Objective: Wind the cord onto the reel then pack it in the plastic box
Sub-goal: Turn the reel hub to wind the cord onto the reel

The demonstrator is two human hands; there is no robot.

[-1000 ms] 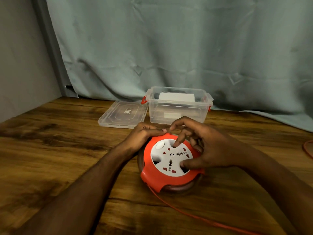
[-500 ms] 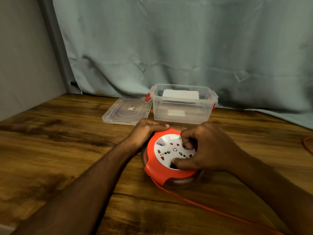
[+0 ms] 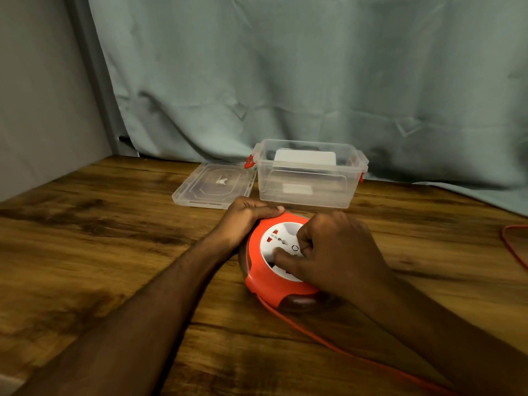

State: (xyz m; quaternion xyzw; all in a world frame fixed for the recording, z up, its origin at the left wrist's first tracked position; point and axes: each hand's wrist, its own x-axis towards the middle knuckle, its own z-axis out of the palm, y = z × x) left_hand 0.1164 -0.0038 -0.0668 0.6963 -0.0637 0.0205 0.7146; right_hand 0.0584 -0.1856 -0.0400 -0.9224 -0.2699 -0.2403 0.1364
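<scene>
An orange cord reel (image 3: 258, 277) with a white socket face (image 3: 278, 240) lies flat on the wooden table (image 3: 114, 252). My left hand (image 3: 247, 217) grips its far left rim. My right hand (image 3: 333, 252) rests on the white face, fingers curled into it, thumb pressed on it. An orange cord (image 3: 328, 341) leaves the reel's near edge and runs toward the lower right; another loop of the cord (image 3: 511, 247) shows at the right edge. Behind the reel stands the clear plastic box (image 3: 308, 192), open, with red latches.
The box's clear lid (image 3: 213, 185) lies flat to the left of the box. A white item (image 3: 304, 158) shows through or behind the box. A grey-green curtain (image 3: 285, 81) hangs behind the table, and a wall stands at the left.
My right hand has turned on the white socket face, going from spread fingers to a curled grip, and the face has rotated. My left hand stays on the rim. The view has shifted left.
</scene>
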